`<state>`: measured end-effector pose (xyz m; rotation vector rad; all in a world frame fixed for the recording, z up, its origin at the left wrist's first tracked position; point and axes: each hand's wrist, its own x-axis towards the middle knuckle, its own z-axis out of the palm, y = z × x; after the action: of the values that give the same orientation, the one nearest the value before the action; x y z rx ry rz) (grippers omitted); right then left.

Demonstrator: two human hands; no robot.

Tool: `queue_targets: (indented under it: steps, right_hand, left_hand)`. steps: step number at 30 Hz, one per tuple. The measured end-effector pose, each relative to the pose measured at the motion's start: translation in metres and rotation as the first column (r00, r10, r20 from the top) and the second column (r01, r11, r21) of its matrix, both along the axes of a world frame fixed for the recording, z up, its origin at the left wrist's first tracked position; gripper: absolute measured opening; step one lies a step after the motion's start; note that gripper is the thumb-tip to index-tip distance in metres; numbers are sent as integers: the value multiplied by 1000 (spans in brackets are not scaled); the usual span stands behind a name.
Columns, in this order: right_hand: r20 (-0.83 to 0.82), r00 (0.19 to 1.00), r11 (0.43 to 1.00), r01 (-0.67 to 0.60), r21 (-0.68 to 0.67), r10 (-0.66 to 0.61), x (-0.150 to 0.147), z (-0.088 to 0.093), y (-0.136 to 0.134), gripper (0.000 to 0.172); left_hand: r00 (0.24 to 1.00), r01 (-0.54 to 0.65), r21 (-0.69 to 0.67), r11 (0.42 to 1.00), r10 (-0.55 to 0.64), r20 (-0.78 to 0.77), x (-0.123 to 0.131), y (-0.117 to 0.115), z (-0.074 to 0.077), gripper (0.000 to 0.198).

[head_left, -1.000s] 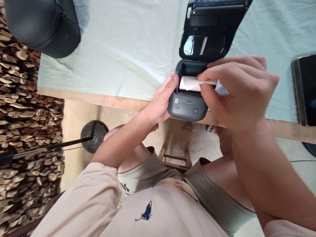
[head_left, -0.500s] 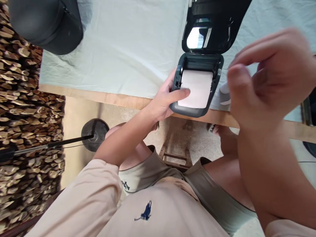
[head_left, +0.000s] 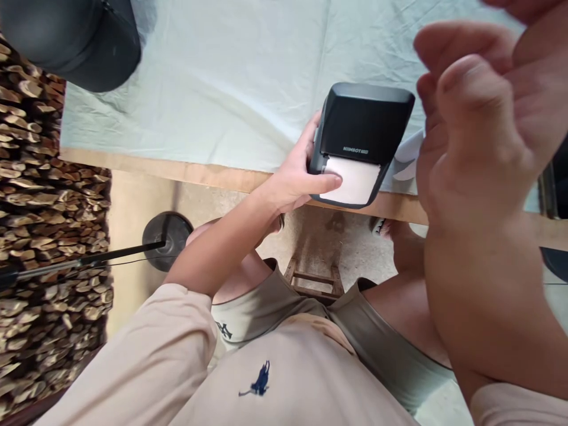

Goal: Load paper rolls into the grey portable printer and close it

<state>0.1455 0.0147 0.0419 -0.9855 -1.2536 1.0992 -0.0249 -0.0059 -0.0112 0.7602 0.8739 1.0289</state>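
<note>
My left hand (head_left: 295, 168) grips a dark label printer (head_left: 366, 121) by its left side, just above the table's near edge. The printer's black lid lies down over its body, with white lettering on it. From under the lid's lower edge comes a white label strip (head_left: 359, 177), and my left thumb presses on it. To the right, my right hand (head_left: 483, 112) is raised near the camera, fingers apart and holding nothing. Behind its wrist, a curled piece of white paper (head_left: 406, 154) shows in part on the table.
A pale cloth covers the table (head_left: 199, 89), which has a wooden front edge. A black cylindrical case (head_left: 75, 44) stands at the upper left. Stacked firewood (head_left: 53, 254) lines the left side. A round black stand base (head_left: 166, 239) rests on the floor, and a dark object (head_left: 554, 177) sits far right.
The printer's lid has swung down from upright and now covers the upper part of the label roll. My right hand has risen and its fingers have spread.
</note>
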Motion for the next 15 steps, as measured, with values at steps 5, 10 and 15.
queue_targets:
  steps: [5,10,15]
  right_hand:
    - [253,965,988,-97,122,63,-9,-8,1,28]
    - [304,923,972,-230,-58,236,-14,-13,0,47]
    - [268,878,918,-378,-119,396,-9,-18,3,59]
  left_hand:
    - [954,-36,35,999,24,298,-1,2,-5,52]
    - [976,-112,-191,975,144,163,0,-4,-5,42]
    - [969,-162,-261,952,203,140,4,-8,3,41]
